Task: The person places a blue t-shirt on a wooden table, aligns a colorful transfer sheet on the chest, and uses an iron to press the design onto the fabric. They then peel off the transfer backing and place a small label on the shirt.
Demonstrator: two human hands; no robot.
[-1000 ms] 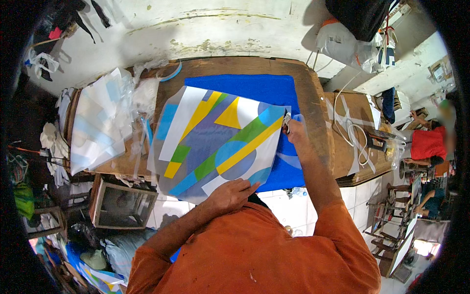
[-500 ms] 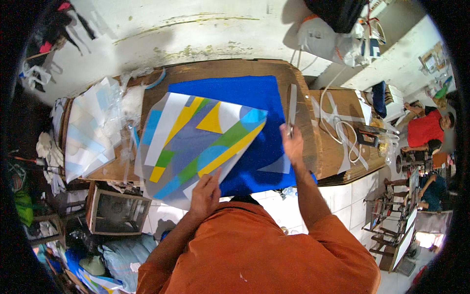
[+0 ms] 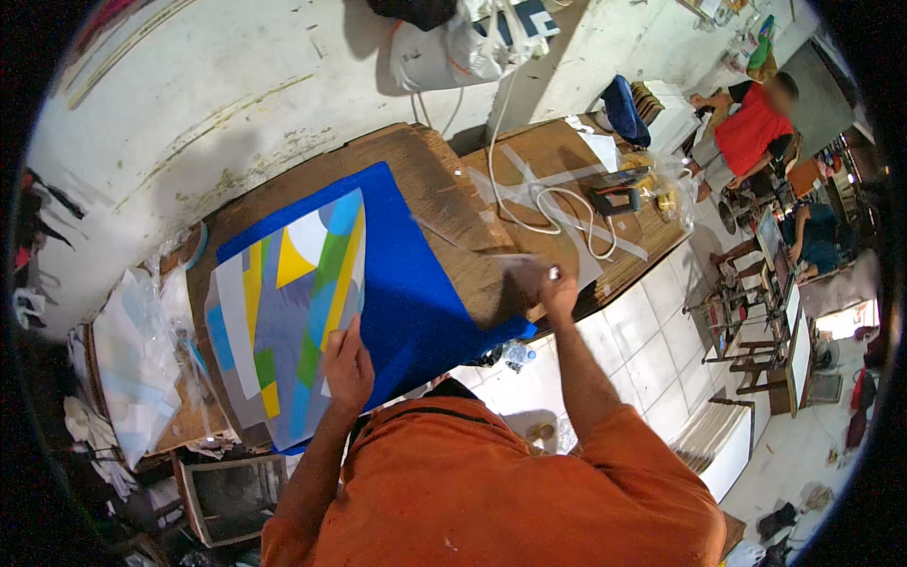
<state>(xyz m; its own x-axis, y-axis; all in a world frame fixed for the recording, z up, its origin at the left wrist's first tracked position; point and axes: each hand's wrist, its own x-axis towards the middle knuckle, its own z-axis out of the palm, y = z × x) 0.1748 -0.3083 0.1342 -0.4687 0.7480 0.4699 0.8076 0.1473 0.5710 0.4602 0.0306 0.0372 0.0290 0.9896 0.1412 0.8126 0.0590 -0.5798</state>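
A large blue sheet (image 3: 420, 293) lies on the brown wooden worktop. On top of it rests a sheet patterned in yellow, green, blue, grey and white (image 3: 288, 321), reaching past the blue one on the left. My left hand (image 3: 348, 370) is closed at the patterned sheet's right edge, index finger pointing away from me. My right hand (image 3: 559, 295) is closed over the worktop's right part, beyond the blue sheet. A small pale end of something shows in its fist; the rest is too blurred to name. A thin, narrow strip (image 3: 436, 232) lies just beyond the blue sheet.
A white cable (image 3: 548, 213) loops over the taped board at the right. Pale sheets and clear plastic (image 3: 137, 350) lie at the left. A plastic bottle (image 3: 517, 355) is below the near edge. A person in red (image 3: 753, 130) is at the far right.
The view has swung right, so the worktop appears tilted and further left. My right hand has moved away from the blue sheet to the right. My left hand stays at the patterned sheet's edge.
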